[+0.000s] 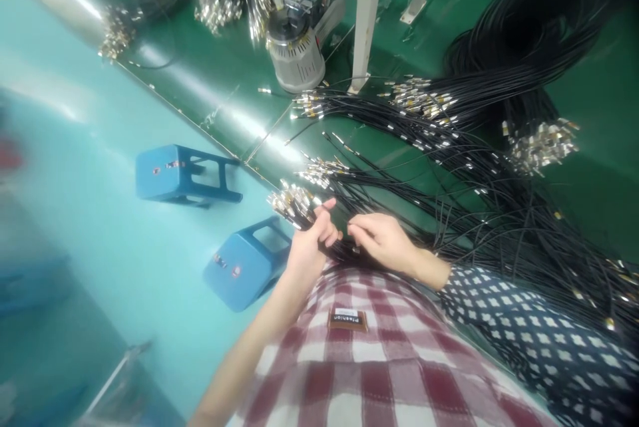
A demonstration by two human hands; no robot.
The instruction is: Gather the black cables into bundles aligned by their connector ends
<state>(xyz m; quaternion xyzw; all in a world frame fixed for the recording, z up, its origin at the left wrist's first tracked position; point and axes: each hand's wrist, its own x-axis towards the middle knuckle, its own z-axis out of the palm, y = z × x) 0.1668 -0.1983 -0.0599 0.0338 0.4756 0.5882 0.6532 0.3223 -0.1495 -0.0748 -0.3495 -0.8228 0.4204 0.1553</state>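
My left hand is closed around a bundle of black cables whose metal-tipped ends stick out past my fingers to the upper left. Just to the right, my right hand has its thumb and fingers pinched together over the black cables; what is between the fingertips is too small to make out. Another group of cable ends lies right above the held bundle. Long loose cables run away to the right, partly under my right forearm.
Two blue plastic stools stand on the light floor at left. A grey machine with a round body sits on the green floor beside a white metal leg. A large cable coil lies at upper right, with more cable bundles at upper left.
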